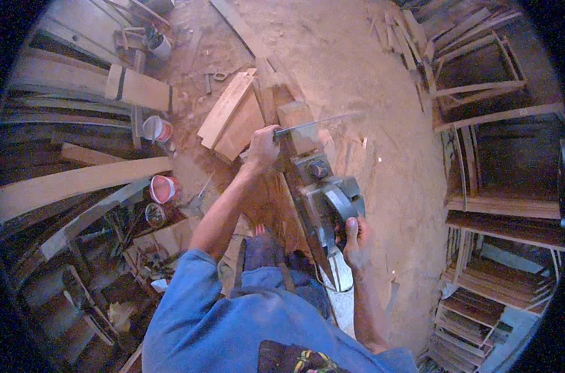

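Holding, both hands: the left hand (264, 149) is closing its fingers round the near end of a thin rod (319, 122); the right hand (357, 242) is gripping the rear of a grey power tool (341, 202), thumb lying on top.

Rod: running out from the left hand's thumb side, to its right and slightly away from the body, crossing above a wood block (304, 144). The block is lying just right of the left hand.

Tool: sitting ahead and slightly left of the right hand, which is clearly the nearer one; from the left hand it is lying to the right and back toward the body. Its long axis is slanting away and leftward, roughly in line with the block, so the rod is running across that line.

Planks (226, 112) are lying ahead and left of the left hand.

Hard to make out: the rod's far tip is fading into the floor tone; whether the rod is touching the block, cannot tell. The right fingers are mostly hiding behind the tool, its underside is out of sight, and the rod's held end is disappearing inside the left fist.
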The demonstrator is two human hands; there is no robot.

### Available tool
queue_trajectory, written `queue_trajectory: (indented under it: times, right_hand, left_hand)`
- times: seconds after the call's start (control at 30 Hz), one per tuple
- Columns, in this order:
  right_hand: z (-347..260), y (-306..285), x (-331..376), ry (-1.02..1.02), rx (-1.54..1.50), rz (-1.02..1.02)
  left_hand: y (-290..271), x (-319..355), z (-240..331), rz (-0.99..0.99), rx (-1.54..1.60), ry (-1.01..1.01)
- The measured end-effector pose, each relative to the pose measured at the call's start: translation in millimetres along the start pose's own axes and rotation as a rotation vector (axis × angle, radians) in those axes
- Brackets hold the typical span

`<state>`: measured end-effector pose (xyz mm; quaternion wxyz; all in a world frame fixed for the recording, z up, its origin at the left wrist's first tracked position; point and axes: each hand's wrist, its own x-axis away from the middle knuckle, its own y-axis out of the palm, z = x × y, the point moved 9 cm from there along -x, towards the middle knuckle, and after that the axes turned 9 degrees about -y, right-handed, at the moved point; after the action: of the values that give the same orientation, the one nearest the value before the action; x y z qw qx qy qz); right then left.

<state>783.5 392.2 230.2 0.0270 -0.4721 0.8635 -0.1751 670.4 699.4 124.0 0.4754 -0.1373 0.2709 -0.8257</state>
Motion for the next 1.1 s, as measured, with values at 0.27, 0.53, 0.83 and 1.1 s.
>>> queue_trajectory:
  times: [0.27, 0.53, 0.83, 1.1]
  right_hand:
    - [-14.1, 11.9, -17.2, 0.024, 0.136, -0.017]
    - [-14.0, 18.8, -24.5, -0.021, 0.110, -0.004]
    - [-5.4, 21.2, -29.4, -0.001, 0.141, 0.024]
    - [-59.8, 61.2, -138.2, -0.228, 0.258, 0.012]
  left_hand:
    - [-10.4, 10.0, 15.4, 0.008, 0.057, -0.047]
    - [-4.3, 7.2, 0.6, 0.123, -0.014, 0.076]
    - [-24.3, 36.3, -34.6, 0.150, 0.126, -0.177]
    - [-98.9, 195.2, -166.6, 0.531, -0.228, -0.347]
